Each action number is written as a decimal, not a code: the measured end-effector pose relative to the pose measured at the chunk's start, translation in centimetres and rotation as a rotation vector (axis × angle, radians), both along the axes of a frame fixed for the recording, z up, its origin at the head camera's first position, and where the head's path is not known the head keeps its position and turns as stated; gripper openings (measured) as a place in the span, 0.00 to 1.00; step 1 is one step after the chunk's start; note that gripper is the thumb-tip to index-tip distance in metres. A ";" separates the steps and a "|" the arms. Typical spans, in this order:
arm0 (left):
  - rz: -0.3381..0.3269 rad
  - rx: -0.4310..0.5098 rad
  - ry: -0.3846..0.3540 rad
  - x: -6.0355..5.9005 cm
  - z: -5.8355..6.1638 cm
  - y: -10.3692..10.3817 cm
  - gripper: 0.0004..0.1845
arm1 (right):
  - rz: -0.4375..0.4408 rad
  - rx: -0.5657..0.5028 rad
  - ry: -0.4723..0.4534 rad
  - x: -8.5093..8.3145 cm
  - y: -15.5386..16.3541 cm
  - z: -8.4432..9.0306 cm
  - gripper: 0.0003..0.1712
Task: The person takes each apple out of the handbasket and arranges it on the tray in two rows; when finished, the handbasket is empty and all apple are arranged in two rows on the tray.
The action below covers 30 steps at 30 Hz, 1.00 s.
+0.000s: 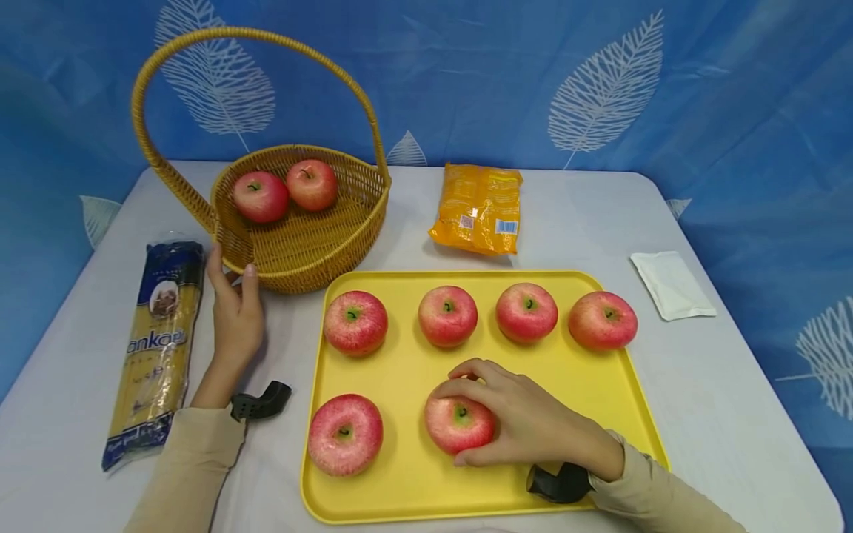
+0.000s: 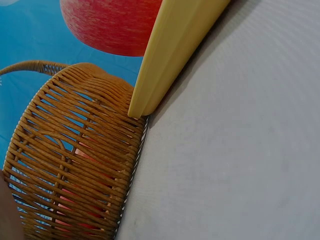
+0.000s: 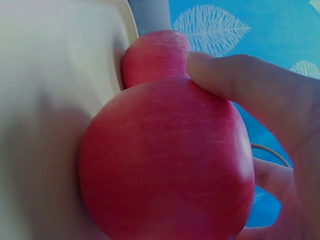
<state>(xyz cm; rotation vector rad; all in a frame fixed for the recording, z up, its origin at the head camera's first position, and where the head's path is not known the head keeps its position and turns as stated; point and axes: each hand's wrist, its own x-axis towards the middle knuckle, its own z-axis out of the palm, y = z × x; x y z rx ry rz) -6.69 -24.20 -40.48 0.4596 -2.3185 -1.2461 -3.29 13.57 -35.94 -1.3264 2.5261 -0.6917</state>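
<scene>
My right hand (image 1: 526,418) grips a red apple (image 1: 448,429) at the front middle of the yellow tray (image 1: 406,474), fingers curled over its far side and thumb on the near side. In the right wrist view this apple (image 3: 165,165) fills the middle, with the thumb on its upper edge. My left hand (image 1: 238,318) touches the front left of a wicker basket (image 1: 313,255), thumb and forefinger spread apart. Two apples (image 1: 261,197) lie inside the basket. The left wrist view shows the basket's woven side (image 2: 75,150) and only a sliver of hand.
Several other apples (image 1: 355,323) sit on the tray, most along its far edge and one at front left. A spaghetti packet (image 1: 156,348) lies left of the left hand. Behind the tray is an orange packet (image 1: 476,211); a white sachet (image 1: 673,285) lies to its right.
</scene>
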 end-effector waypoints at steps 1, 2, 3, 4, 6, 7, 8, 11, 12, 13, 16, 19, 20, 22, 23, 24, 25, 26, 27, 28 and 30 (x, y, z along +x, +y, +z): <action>0.000 0.000 -0.001 0.0 0.0 0.0 0.30 | 0.005 -0.001 0.003 0.0 0.1 0.0 0.35; -0.001 0.001 -0.001 0.0 0.0 0.0 0.31 | 0.006 0.002 0.007 0.0 0.1 -0.1 0.35; -0.001 0.002 0.000 0.0 0.0 0.0 0.31 | 0.011 0.003 0.017 0.0 0.1 -0.1 0.35; -0.001 0.003 0.000 0.0 0.0 0.0 0.31 | 0.010 0.008 0.023 0.0 0.1 -0.1 0.35; -0.002 0.004 0.001 0.0 0.0 -0.1 0.31 | 0.011 0.018 0.036 0.1 0.1 -0.2 0.36; -0.002 0.005 0.000 0.0 0.0 -0.1 0.30 | 0.018 0.021 0.041 0.1 0.2 -0.2 0.37; -0.002 0.004 0.000 0.0 0.0 -0.1 0.30 | 0.021 0.025 0.043 0.1 0.2 -0.3 0.37; -0.001 0.003 -0.004 0.0 -0.1 0.0 0.30 | 0.037 0.030 0.033 0.1 0.2 -0.3 0.40; -0.001 0.002 -0.006 0.0 -0.1 0.0 0.30 | 0.046 0.027 0.028 0.1 0.2 -0.4 0.41; -0.001 0.001 -0.006 0.0 -0.1 -0.1 0.30 | 0.053 0.024 0.019 0.0 0.3 -0.4 0.41; 0.001 0.000 -0.004 0.0 -0.1 -0.1 0.31 | 0.077 0.010 0.001 -0.2 0.3 -0.5 0.43; 0.002 -0.001 0.002 0.0 -0.1 -0.1 0.30 | 0.098 -0.002 -0.022 -0.3 0.3 -0.7 0.44; 0.001 -0.001 0.003 0.0 -0.1 -0.1 0.30 | 0.104 -0.004 -0.027 -0.4 0.3 -0.7 0.45; -0.001 -0.001 0.004 0.0 -0.1 -0.1 0.30 | 0.106 -0.004 -0.044 -0.5 0.3 -0.7 0.45; -0.001 -0.002 0.003 0.0 -0.1 -0.1 0.30 | 0.102 -0.001 -0.055 -0.5 0.3 -0.8 0.44; -0.001 -0.001 0.001 0.0 0.0 -0.1 0.30 | 0.102 -0.004 -0.061 -0.5 0.4 -0.8 0.44; -0.001 -0.001 -0.001 0.0 0.0 -0.1 0.30 | 0.103 -0.007 -0.067 -0.5 0.4 -0.8 0.44; 0.000 -0.001 -0.003 0.0 -0.1 -0.1 0.30 | 0.100 -0.007 -0.076 -0.5 0.3 -0.9 0.44; -0.001 0.000 -0.004 0.0 -0.1 -0.1 0.30 | 0.098 -0.008 -0.082 -0.5 0.3 -0.9 0.43; -0.001 0.000 -0.005 0.0 -0.1 -0.1 0.31 | 0.093 -0.008 -0.090 -0.5 0.3 -0.9 0.43; -0.001 -0.001 -0.005 0.0 -0.1 -0.1 0.31 | 0.090 -0.013 -0.098 -0.5 0.4 -0.9 0.43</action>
